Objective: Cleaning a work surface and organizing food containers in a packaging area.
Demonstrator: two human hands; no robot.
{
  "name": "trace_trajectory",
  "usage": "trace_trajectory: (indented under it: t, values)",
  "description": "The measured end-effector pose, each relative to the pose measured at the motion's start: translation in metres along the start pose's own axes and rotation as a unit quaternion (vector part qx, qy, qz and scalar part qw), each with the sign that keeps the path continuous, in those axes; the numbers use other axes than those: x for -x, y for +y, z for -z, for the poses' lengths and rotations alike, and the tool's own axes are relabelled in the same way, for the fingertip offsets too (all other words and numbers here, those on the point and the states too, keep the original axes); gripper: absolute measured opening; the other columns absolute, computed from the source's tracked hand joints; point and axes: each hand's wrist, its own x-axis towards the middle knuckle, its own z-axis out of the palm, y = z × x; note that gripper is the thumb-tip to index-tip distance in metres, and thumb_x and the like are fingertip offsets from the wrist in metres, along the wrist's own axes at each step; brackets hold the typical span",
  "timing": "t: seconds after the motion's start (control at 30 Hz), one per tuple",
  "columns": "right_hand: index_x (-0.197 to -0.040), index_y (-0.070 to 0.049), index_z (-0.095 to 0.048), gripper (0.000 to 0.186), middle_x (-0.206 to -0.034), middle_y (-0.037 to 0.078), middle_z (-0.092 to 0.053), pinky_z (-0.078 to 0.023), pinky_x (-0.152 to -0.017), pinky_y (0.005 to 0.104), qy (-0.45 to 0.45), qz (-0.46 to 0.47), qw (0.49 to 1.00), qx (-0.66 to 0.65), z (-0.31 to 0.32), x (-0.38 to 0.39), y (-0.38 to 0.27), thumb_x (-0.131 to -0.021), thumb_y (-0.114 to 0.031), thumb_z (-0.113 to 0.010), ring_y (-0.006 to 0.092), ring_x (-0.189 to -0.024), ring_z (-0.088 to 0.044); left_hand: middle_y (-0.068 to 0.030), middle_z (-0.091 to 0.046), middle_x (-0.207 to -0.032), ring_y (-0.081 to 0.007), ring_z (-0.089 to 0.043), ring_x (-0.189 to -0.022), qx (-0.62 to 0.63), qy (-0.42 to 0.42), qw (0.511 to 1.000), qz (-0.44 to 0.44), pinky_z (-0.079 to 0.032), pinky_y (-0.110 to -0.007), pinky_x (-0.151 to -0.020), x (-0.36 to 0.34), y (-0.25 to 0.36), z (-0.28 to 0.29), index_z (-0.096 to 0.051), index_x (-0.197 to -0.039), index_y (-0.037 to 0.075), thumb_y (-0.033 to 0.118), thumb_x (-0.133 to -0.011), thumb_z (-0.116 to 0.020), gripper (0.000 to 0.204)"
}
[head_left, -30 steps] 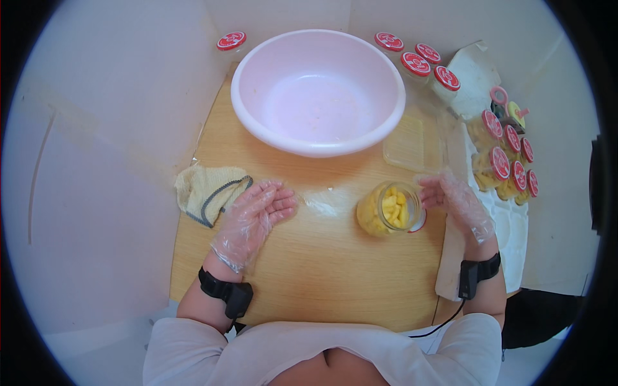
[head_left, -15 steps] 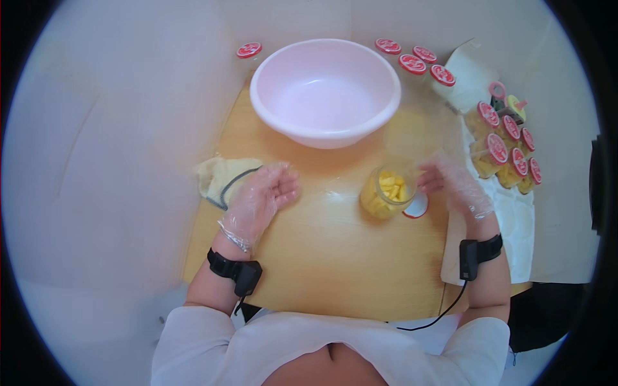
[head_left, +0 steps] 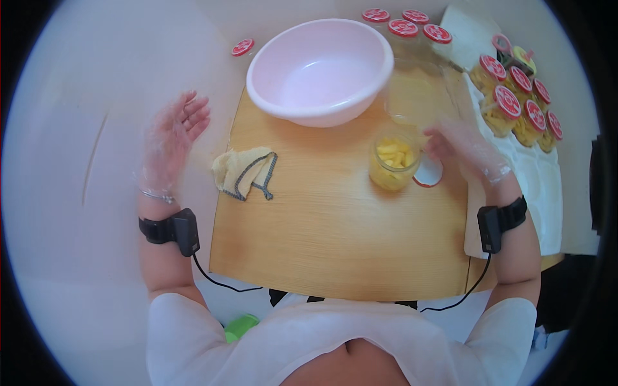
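Observation:
My left hand point(head_left: 172, 138), in a clear plastic glove, is raised beyond the table's left edge. Its fingers are loosely bent and apart, with nothing in them. On the table to its right lies a crumpled cream cloth point(head_left: 241, 172) with a dark striped border. An uncapped glass jar point(head_left: 393, 177) with yellow fruit pieces stands right of the middle. My gloved right hand point(head_left: 467, 149) is just right of the jar's rim, fingers towards it, open and holding nothing. Beside the jar, partly under that hand, a lid point(head_left: 427, 174) lies with its white inside up and a red rim.
A pale pink basin point(head_left: 322, 112) stands at the far middle. Behind it are several red-lidded jars point(head_left: 403, 27), with another red lid point(head_left: 243, 47) to its left. A clear tray point(head_left: 418, 90) lies right of it. Filled red-lidded jars point(head_left: 502, 112) stand on a white tray point(head_left: 531, 180).
My left hand has moved left, off the cloth and past the table's edge. My right hand stays beside the jar. The whole view has shifted slightly.

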Motion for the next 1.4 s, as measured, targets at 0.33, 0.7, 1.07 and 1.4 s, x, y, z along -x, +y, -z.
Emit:
trace_trajectory:
  t: [0.33,0.7,1.07,1.4]
  values:
    - [-0.108,-0.001,-0.066,0.042,-0.093,0.009,-0.067,-0.053,-0.081,0.0302,-0.018,0.026,1.000,0.001,0.000,0.005,-0.003,-0.100,-0.040,-0.052,0.0169,-0.086,-0.065,-0.0122,-0.067,-0.106,-0.0198,-0.063,-0.099,-0.488,0.029,0.860,0.143,-0.049,-0.031,-0.090,0.035,-0.115,-0.033,-0.061,-0.117,-0.004,0.025,-0.084,-0.074,0.046]
    - [-0.104,-0.002,-0.068,0.031,-0.087,0.008,-0.067,-0.051,-0.074,0.0293,0.062,0.139,0.983,0.102,-0.001,-0.008,0.007,-0.096,-0.031,-0.060,0.0167,-0.079,-0.063,-0.0136,-0.062,-0.074,-0.0257,-0.058,-0.069,-0.484,0.034,0.870,0.089,-0.048,-0.037,-0.068,0.039,-0.119,-0.077,-0.061,-0.086,-0.003,0.012,-0.083,-0.066,0.016]
    - [-0.094,-0.011,-0.071,0.016,-0.089,0.006,-0.070,-0.053,-0.059,0.0328,0.201,0.598,0.685,0.363,-0.026,0.042,-0.040,-0.079,-0.006,-0.070,0.0232,-0.074,-0.067,-0.0131,-0.058,-0.078,-0.0257,-0.057,-0.072,-0.558,-0.006,0.828,-0.049,-0.048,-0.036,-0.069,0.035,-0.145,-0.049,-0.059,-0.086,0.000,0.012,-0.082,-0.068,0.015]
    - [-0.084,-0.010,-0.067,0.017,-0.078,0.002,-0.066,-0.051,-0.057,0.0330,0.092,0.590,0.764,0.242,-0.071,0.133,-0.073,-0.068,-0.014,-0.072,0.0222,-0.070,-0.065,-0.0019,-0.053,-0.080,-0.0110,-0.050,-0.074,-0.409,-0.013,0.906,0.109,-0.045,-0.027,-0.065,0.014,-0.151,-0.042,-0.056,-0.090,0.005,0.007,-0.083,-0.069,0.014]
